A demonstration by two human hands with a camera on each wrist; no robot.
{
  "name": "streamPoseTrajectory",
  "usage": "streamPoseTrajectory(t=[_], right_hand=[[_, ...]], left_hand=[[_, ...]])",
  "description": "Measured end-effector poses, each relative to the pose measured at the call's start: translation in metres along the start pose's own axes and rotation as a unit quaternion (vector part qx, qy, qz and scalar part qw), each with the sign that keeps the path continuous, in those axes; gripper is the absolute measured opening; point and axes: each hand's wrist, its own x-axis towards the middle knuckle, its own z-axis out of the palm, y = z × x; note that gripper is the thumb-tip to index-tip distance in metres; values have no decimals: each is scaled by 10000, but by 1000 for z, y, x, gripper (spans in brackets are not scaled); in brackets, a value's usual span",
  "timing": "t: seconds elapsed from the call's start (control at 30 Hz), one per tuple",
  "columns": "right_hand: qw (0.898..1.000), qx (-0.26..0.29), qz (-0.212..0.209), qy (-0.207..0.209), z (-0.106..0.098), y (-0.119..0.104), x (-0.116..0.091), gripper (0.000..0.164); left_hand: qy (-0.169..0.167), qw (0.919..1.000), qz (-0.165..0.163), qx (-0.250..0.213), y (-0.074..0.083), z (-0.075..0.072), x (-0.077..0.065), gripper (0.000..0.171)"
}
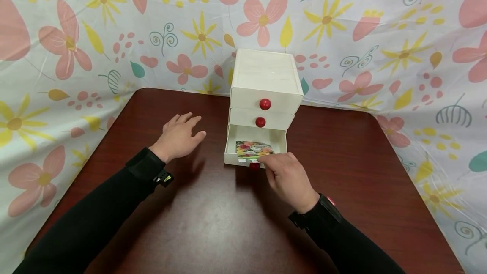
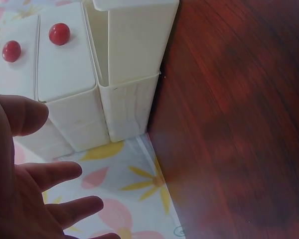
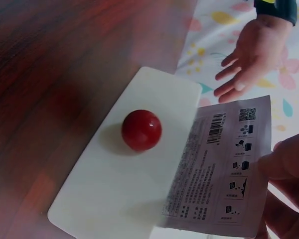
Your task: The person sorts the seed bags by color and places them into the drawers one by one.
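A white chest of drawers (image 1: 266,69) with red knobs stands at the back of the table. Its bottom drawer (image 1: 279,138) is pulled out, while the two upper ones are closed. My right hand (image 1: 288,176) pinches one edge of a flat seed packet (image 1: 252,149) with colourful flowers on its front, held over the open drawer. In the right wrist view the printed back of the packet shows a barcode and small step pictures, close to the drawer's red knob (image 3: 141,130). Left of the chest, my left hand (image 1: 179,138) hovers with spread fingers, holding nothing.
The dark brown table (image 1: 213,219) extends around the chest. A flower-patterned cloth (image 1: 160,12) hangs behind the table and along its sides, with the chest close in front of it.
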Motion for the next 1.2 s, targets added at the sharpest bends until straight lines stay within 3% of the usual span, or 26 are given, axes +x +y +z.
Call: streamPoseTrajectory(t=[0.53,1.03,1.2], right_hand=[[9977,-302,366,-486,23,16,-1,22],[9868,-321,986,-1242,34,24,1,25],[9844,-397,1137,-1284,37,24,-1,28]], left_hand=[[-64,10000,-23,-43,-1,6,2,61],[-70,9999,11,-92,-5,6,3,61],[-68,9999,14,-95,-6,6,4,61]])
